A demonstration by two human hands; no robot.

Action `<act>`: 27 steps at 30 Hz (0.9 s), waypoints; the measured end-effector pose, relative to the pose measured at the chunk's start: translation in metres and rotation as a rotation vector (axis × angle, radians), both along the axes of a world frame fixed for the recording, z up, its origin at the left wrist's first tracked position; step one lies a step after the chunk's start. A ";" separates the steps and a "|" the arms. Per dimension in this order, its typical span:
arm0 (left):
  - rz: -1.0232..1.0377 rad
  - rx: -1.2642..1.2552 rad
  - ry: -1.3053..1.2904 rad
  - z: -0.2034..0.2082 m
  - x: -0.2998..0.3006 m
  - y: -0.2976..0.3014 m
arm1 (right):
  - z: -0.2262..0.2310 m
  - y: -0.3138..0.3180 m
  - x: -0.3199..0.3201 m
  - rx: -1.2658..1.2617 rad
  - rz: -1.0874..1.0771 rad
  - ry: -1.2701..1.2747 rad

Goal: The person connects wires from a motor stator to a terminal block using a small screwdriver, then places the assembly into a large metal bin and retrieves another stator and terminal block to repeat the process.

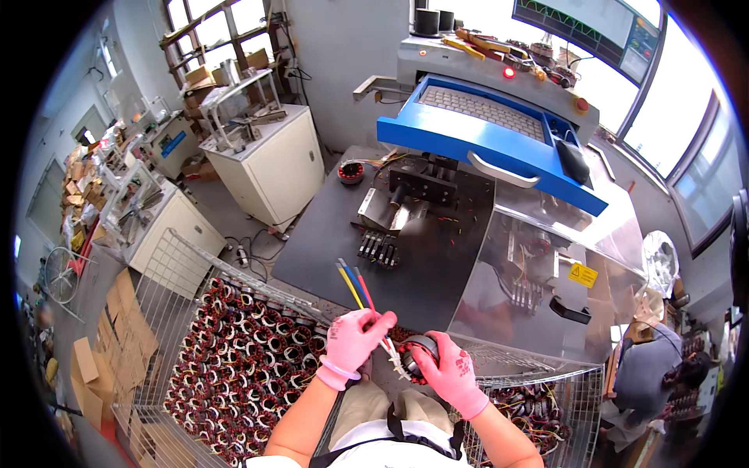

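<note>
Both my hands wear pink gloves. My right hand (451, 373) grips a motor stator (420, 356), a dark ring with windings, in front of my body. Its bundle of lead wires (357, 285), with yellow, blue and red sleeves, is pinched in my left hand (356, 337). The sleeved ends point up and away over the black worktop (312, 265). Beyond them on the worktop stands a metal fixture (402, 199) with a row of small black clamps (378, 248). Another red-wound stator (351, 172) sits at the worktop's far left.
A wire basket (175, 269) full of stators stands at my left, another wire basket (597, 398) at my right. Over the worktop juts a blue keyboard drawer (468, 144). A clear cover (538, 273) encloses the right station. A person (651, 366) crouches at far right.
</note>
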State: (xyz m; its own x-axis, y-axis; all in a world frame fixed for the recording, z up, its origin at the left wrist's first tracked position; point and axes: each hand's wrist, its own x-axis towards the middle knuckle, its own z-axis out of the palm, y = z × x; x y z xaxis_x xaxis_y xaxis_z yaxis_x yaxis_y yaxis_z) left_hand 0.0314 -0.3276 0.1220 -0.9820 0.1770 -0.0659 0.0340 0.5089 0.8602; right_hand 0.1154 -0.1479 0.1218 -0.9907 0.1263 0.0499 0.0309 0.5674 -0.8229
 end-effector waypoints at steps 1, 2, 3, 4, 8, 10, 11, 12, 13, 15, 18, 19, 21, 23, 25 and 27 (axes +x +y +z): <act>0.049 0.210 -0.074 -0.015 -0.013 -0.005 | -0.003 -0.005 -0.013 0.020 -0.014 -0.013; 0.107 0.449 -0.233 -0.023 -0.026 -0.012 | -0.006 -0.011 -0.026 0.038 -0.028 -0.027; 0.153 0.561 -0.279 -0.026 -0.038 -0.019 | -0.009 -0.017 -0.041 0.014 -0.050 -0.018; 0.202 0.671 -0.328 -0.030 -0.050 -0.027 | -0.011 -0.024 -0.057 -0.013 -0.057 -0.058; 0.268 0.723 -0.253 -0.045 -0.104 -0.058 | -0.013 -0.049 -0.121 -0.041 -0.069 -0.199; 0.339 0.754 -0.199 -0.051 -0.129 -0.067 | -0.019 -0.060 -0.150 0.088 -0.054 -0.131; 0.365 0.772 -0.237 -0.050 -0.141 -0.081 | -0.018 -0.060 -0.165 0.181 0.031 -0.105; 0.375 0.788 -0.280 -0.045 -0.154 -0.090 | -0.039 -0.057 -0.183 0.258 -0.015 -0.065; 0.374 0.852 -0.246 -0.057 -0.165 -0.100 | -0.047 -0.057 -0.200 0.276 -0.024 -0.034; 0.276 0.807 -0.205 -0.067 -0.183 -0.110 | -0.064 -0.053 -0.234 0.313 -0.045 0.026; 0.042 0.748 -0.271 -0.079 -0.197 -0.103 | -0.088 -0.029 -0.278 0.424 -0.090 0.086; -0.003 0.751 -0.297 -0.083 -0.201 -0.101 | -0.089 -0.023 -0.293 0.438 -0.087 0.093; -0.086 0.753 -0.358 -0.090 -0.208 -0.093 | -0.089 -0.010 -0.319 0.462 -0.077 0.122; -0.135 0.720 -0.302 -0.102 -0.219 -0.082 | -0.087 0.000 -0.340 0.470 -0.055 0.181; -0.169 0.685 -0.239 -0.111 -0.229 -0.071 | -0.087 0.011 -0.362 0.452 -0.056 0.146; -0.177 0.657 -0.172 -0.114 -0.238 -0.059 | -0.084 0.017 -0.375 0.453 -0.067 0.083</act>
